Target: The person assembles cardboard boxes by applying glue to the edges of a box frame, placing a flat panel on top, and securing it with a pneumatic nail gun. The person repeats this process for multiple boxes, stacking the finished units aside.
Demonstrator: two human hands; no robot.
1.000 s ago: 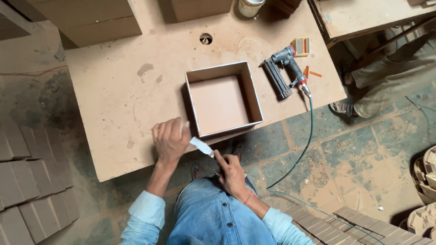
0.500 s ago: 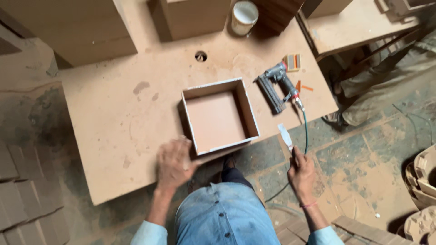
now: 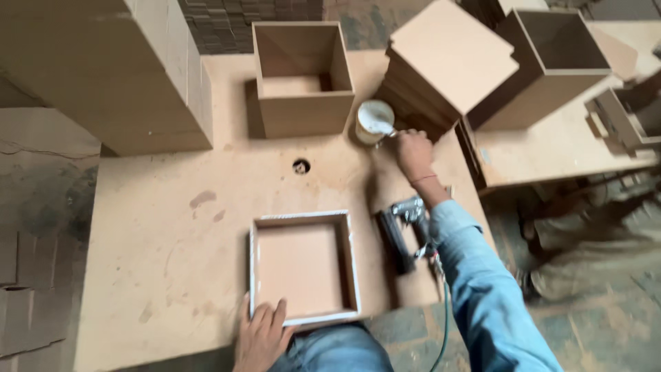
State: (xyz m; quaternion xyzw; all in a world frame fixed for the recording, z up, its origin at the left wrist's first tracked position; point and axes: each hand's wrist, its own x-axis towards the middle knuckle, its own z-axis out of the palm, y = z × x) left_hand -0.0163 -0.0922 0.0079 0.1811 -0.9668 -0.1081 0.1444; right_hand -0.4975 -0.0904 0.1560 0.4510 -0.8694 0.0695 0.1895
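Glue spreader, gripped by right hand, points left into can; left hand open on tray.

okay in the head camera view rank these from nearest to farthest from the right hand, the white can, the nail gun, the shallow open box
1. white can, just left of the right hand.
2. nail gun, below the hand, beside the forearm.
3. shallow open box, lower left, at the table's front edge.
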